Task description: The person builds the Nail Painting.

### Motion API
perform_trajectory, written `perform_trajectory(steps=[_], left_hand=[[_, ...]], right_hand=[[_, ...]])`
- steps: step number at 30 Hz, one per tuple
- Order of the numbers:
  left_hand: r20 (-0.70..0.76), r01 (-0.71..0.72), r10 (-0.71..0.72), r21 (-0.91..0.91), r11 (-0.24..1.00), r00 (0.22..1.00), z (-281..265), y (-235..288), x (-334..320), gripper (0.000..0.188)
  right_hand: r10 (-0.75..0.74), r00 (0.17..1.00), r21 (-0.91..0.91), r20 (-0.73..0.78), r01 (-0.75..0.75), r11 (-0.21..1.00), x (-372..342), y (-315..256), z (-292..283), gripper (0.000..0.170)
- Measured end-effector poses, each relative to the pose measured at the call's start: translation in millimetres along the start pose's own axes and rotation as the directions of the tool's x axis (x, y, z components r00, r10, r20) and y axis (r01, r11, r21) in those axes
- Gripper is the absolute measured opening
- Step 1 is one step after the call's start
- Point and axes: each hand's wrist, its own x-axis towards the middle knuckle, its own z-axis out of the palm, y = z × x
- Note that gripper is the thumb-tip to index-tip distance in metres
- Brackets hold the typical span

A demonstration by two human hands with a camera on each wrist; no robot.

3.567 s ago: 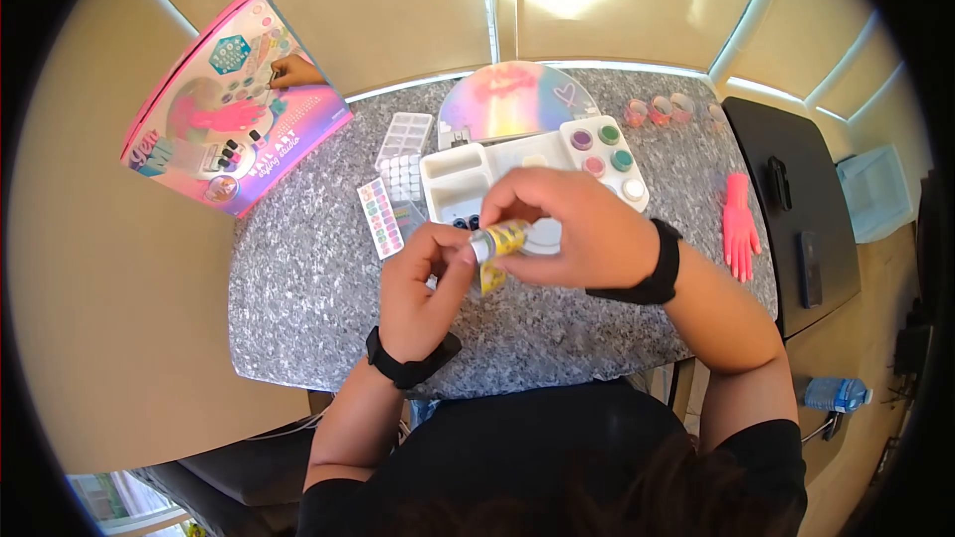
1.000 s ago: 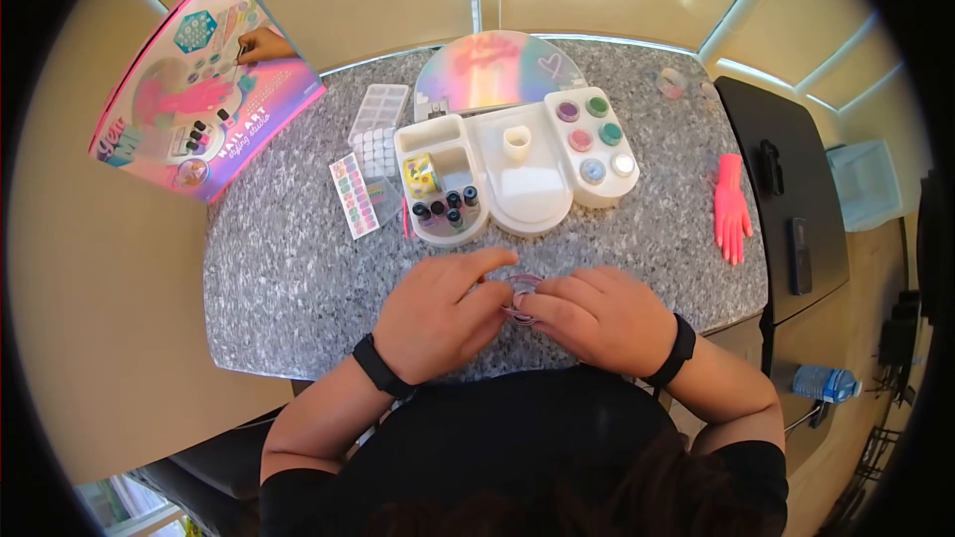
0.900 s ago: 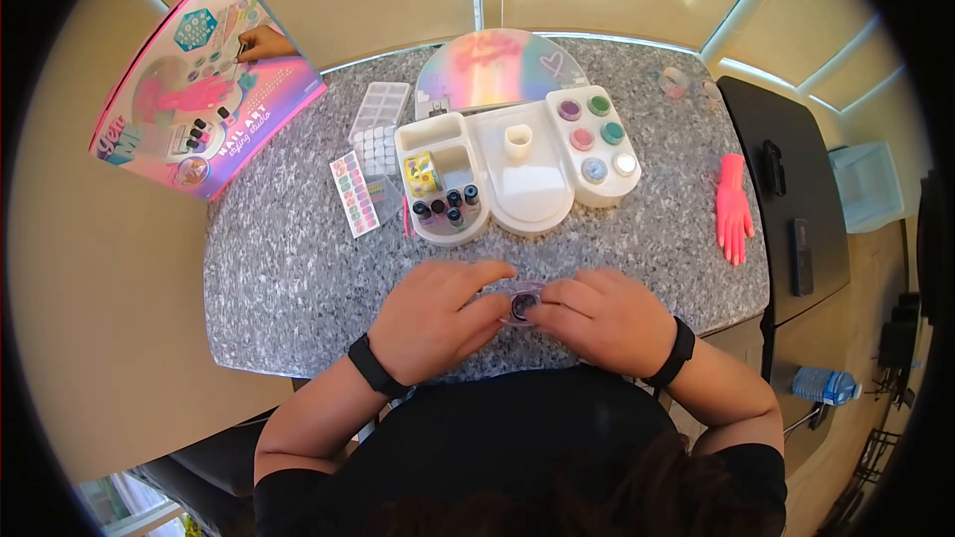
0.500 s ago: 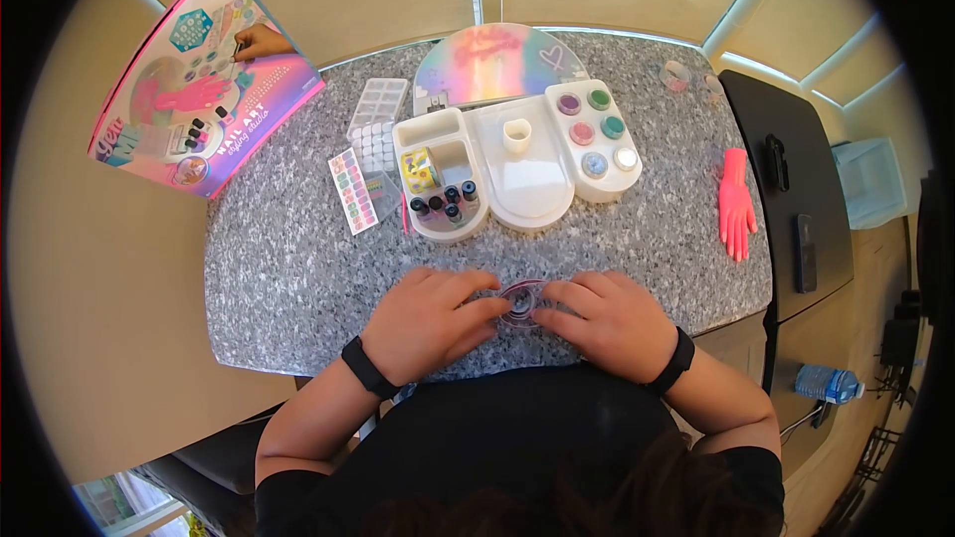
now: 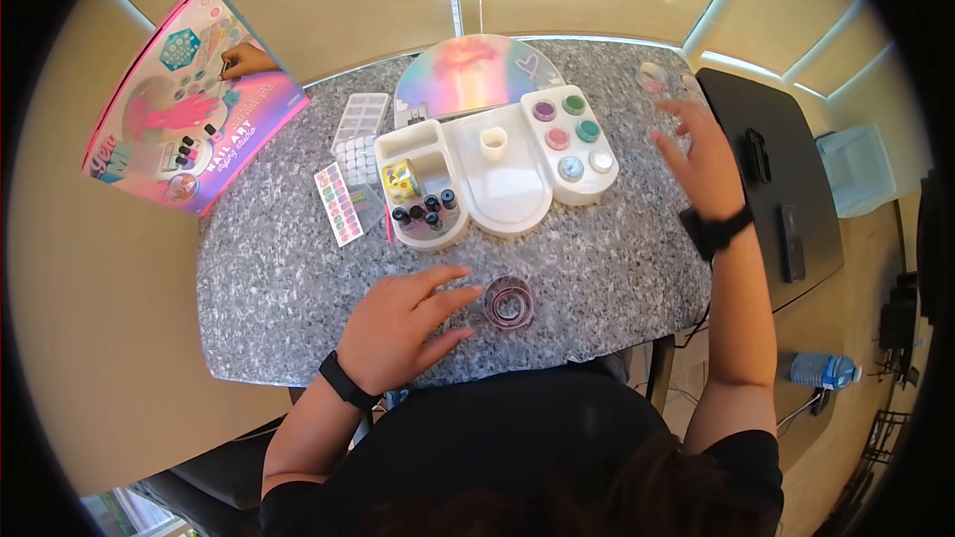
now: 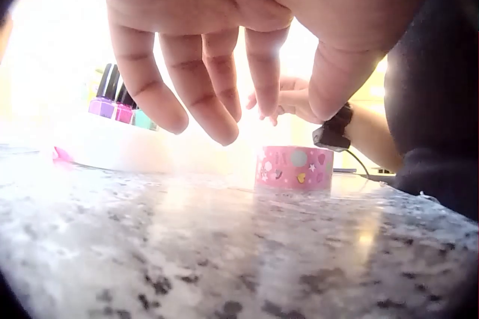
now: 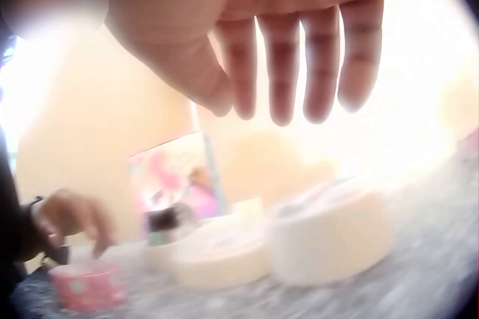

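Note:
A roll of pink decorated tape (image 5: pixel 508 302) lies flat near the table's front edge; the left wrist view shows its patterned side (image 6: pixel 295 168). Just left of it hovers the left hand (image 5: pixel 403 323), fingers spread and slightly bent, holding nothing. The right hand (image 5: pixel 700 164) is raised over the table's right side, near the clear and pink rings (image 5: pixel 653 78), its fingers extended and empty. In the right wrist view that hand (image 7: pixel 292 50) hangs above the blurred white tray (image 7: pixel 329 237). The pink hand model seen earlier is hidden from the head view.
A white tray (image 5: pixel 505 217) holds nail polish bottles (image 5: pixel 432 221), a yellow roll (image 5: pixel 400 179) and colored pots (image 5: pixel 559 138). Left of it lie a sticker sheet (image 5: pixel 338 203) and a clear case (image 5: pixel 361 119). A printed box (image 5: pixel 194 104) stands far left; a black case (image 5: pixel 771 169) is right.
Both hands have let go of the pink roll, which now lies alone. The right hand has moved up and right; the left stays beside the roll. Earlier, the yellow roll went from the hands into the tray.

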Motion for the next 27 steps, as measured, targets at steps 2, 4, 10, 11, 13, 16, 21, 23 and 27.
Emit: perform_trajectory(steps=[2,4,10,11,13,16,21,23,27], left_hand=[[-0.046,0.003,-0.003,0.006,1.000,0.999,0.7,-0.2,-3.4,0.053],[-0.033,0.026,-0.026,0.006,1.000,0.999,-1.2,3.1,-7.1,0.054],[-0.033,0.077,-0.076,0.018,0.997,0.997,-9.7,5.0,-15.2,0.051],[-0.035,0.081,-0.081,0.019,0.997,0.996,-11.6,4.8,-15.9,0.050],[-0.052,0.080,-0.079,0.023,0.996,0.996,-11.1,3.7,-16.3,0.053],[-0.062,0.077,-0.076,0.016,0.997,0.995,-11.3,3.7,-13.9,0.056],[-0.065,0.039,-0.038,0.013,0.999,0.997,-11.5,5.1,-6.8,0.049],[-0.099,0.013,-0.011,0.019,1.000,0.995,-10.5,5.0,-1.7,0.047],[-0.126,-0.030,0.022,-0.060,0.998,0.992,-5.7,2.8,2.6,0.053]], right_hand=[[-0.176,0.982,-0.296,-0.071,0.147,0.944,40.6,83.9,22.0,0.049],[-0.087,0.993,-0.309,-0.078,0.059,0.949,66.8,110.5,35.4,0.053],[0.206,0.979,-0.257,-0.015,-0.203,0.945,119.3,131.4,49.1,0.058],[0.210,0.978,-0.227,-0.015,-0.208,0.951,124.9,132.3,52.2,0.060],[0.168,0.985,-0.192,-0.036,-0.171,0.966,125.9,121.8,56.2,0.052],[0.095,0.995,-0.242,0.028,-0.085,0.966,123.0,111.2,56.8,0.034],[-0.035,0.989,-0.318,0.141,0.078,0.945,84.2,73.5,41.2,0.014],[-0.036,0.995,-0.195,0.096,0.054,0.979,41.2,30.0,23.8,0.013],[-0.218,0.975,0.021,-0.043,0.219,0.975,-57.2,-29.1,16.4,0.010]])
